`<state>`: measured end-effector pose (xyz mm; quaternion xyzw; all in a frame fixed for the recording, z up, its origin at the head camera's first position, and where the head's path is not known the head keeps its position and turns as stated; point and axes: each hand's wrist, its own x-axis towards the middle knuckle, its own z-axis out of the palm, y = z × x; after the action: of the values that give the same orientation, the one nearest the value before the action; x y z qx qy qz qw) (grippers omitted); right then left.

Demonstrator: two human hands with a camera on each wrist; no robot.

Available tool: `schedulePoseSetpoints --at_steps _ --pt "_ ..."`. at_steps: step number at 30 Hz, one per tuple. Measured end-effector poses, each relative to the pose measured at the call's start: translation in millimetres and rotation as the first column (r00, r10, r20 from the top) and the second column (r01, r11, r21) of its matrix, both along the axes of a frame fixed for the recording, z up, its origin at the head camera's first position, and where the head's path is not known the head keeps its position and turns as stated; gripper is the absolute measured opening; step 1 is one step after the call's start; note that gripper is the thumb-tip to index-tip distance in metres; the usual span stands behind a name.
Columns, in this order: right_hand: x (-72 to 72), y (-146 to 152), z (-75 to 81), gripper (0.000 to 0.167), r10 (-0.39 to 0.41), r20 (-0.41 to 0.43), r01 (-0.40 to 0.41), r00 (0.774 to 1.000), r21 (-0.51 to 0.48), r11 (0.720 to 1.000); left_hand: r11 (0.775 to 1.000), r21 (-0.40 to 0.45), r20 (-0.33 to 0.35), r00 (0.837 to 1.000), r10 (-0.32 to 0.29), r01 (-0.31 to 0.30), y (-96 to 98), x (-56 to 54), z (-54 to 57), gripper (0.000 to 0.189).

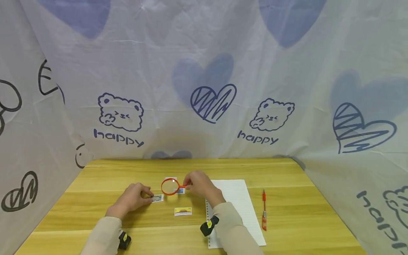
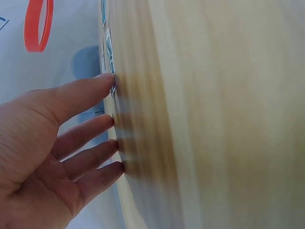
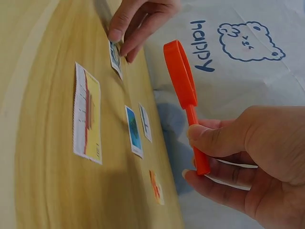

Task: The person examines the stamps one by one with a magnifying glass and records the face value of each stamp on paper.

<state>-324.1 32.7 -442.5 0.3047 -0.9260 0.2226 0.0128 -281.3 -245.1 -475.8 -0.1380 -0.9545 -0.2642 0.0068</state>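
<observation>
My right hand (image 1: 200,184) pinches the handle of a red magnifying glass (image 3: 179,76) between thumb and fingers, holding it above the table. Its round lens overlaps the stamps at the back in the head view. At the left, my left hand (image 1: 131,197) touches a small grey-toned stamp (image 1: 157,198) with its thumb, the other fingertips resting at the wood. A blue stamp (image 3: 134,131) and a paler stamp (image 3: 145,122) lie side by side beneath the glass. Closer to me is a yellow stamp (image 1: 183,211) with a white border.
An orange stamp (image 3: 156,187) shows low in the right wrist view. Under my right forearm lies a lined, punched sheet of paper (image 1: 237,209), with a red pen (image 1: 264,209) to its right. A printed cloth (image 1: 165,117) hangs around the wooden table (image 1: 299,212).
</observation>
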Motion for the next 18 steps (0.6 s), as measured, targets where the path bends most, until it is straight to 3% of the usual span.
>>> schedulePoseSetpoints --at_steps 18 --pt "3.9 -22 -7.4 0.01 0.018 0.034 -0.017 0.999 -0.013 1.0 1.0 -0.003 -0.003 1.0 -0.009 0.009 0.6 -0.4 0.6 0.012"
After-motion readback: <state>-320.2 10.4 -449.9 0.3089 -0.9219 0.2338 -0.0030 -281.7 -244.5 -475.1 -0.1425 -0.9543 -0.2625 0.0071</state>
